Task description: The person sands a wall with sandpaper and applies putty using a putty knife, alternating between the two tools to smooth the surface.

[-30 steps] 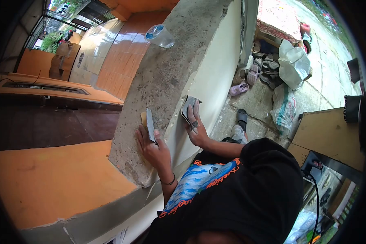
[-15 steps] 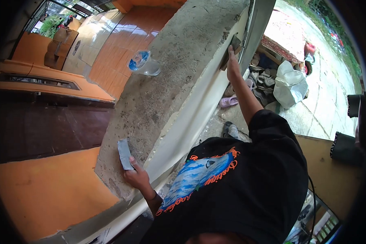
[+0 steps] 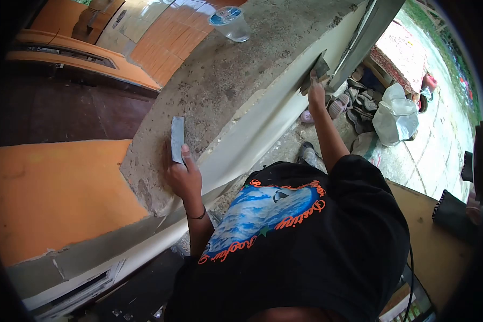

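Note:
My left hand (image 3: pixel 184 174) is closed round a flat grey strip (image 3: pixel 177 140), which stands up from the fingers over the near end of the rough concrete ledge (image 3: pixel 214 96). At the upper right, my right hand (image 3: pixel 316 92) grips a flat metal scraper (image 3: pixel 320 67). Its blade lies against the smooth white wall face (image 3: pixel 284 107) just below the ledge's edge, close to the grey frame post (image 3: pixel 367 40).
A clear plastic cup (image 3: pixel 232 26) with a blue-printed lid stands on the ledge. Beyond the wall are shoes (image 3: pixel 362 110), a white sack (image 3: pixel 396 115) and a patterned cloth (image 3: pixel 400 51). An orange wall (image 3: pixel 59 188) rises at the left.
The camera view has shifted, with the cup now higher in the picture. The scraper has come down along the wall face, away from the frame. The grey strip is now more upright.

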`<state>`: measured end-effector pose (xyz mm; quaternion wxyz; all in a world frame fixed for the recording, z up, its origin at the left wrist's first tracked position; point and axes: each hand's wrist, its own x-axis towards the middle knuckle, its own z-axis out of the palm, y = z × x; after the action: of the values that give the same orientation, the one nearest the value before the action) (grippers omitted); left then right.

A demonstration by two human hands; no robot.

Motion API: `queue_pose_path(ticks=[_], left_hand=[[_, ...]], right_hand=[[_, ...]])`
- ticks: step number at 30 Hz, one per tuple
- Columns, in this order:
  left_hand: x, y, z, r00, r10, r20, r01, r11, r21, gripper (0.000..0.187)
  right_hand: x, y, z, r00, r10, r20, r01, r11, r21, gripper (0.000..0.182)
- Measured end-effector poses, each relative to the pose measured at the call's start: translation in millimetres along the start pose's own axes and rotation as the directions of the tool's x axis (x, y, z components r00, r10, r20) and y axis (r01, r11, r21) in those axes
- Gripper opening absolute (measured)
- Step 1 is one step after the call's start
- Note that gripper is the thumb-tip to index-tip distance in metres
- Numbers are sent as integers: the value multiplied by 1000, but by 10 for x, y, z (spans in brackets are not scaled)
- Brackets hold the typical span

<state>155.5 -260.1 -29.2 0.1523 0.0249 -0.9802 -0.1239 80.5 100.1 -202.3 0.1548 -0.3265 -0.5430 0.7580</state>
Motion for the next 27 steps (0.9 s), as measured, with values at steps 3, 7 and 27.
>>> queue_pose_path(ticks=[3,7,27], left_hand=[[-19,55,-82,972,234,-33,-232,971,51,52],[-54,-12,-135,943,332,0,-332,942,40,49],[-46,-35,-146,924,383,17,-383,924,19,47]], right_hand=[[-788,223,371,994,-90,60,96,989,-115,67],[-1766,435,835,893,-380,240,415,903,-114,56],[-1526,-235,1116,797,-599,82,603,796,-52,68]])
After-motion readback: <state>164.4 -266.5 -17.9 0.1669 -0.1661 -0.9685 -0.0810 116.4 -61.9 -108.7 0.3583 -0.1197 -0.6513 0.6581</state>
